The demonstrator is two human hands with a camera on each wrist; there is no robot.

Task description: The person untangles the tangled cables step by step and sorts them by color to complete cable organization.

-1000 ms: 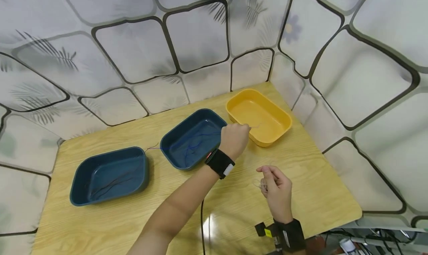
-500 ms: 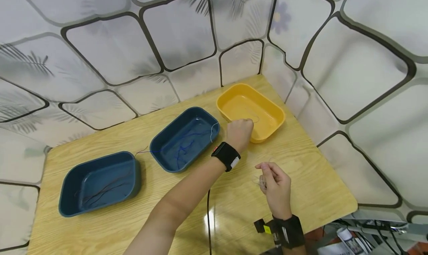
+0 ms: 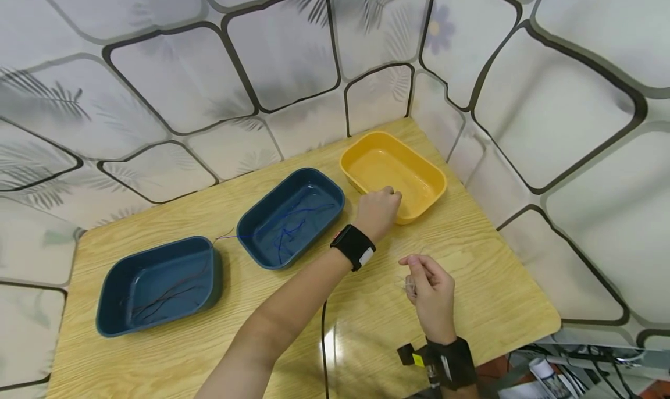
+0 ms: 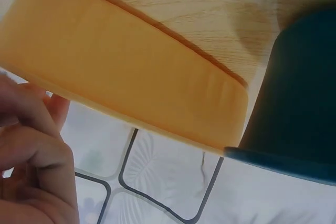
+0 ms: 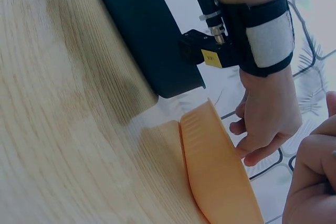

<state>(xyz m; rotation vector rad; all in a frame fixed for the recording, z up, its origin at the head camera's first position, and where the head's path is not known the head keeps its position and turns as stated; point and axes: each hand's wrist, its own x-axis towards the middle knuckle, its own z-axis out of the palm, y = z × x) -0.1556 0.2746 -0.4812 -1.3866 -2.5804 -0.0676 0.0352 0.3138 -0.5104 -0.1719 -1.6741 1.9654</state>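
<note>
L grip (image 3: 378, 210) curled, empty, at yellow tray (image 3: 430, 181) | R grip (image 3: 426, 282) pinching thin pale thread (image 3: 404, 284)

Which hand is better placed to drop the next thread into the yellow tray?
Left, probably. The left hand is over the near rim of the yellow tray, while the right hand is back over the table, pinching pale threads.

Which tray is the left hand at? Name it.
The yellow tray, far right of the three; the left hand is at its near rim. Both others are dark blue.

Head looks down; both wrist views closely share the yellow tray (image 3: 434, 181).
</note>
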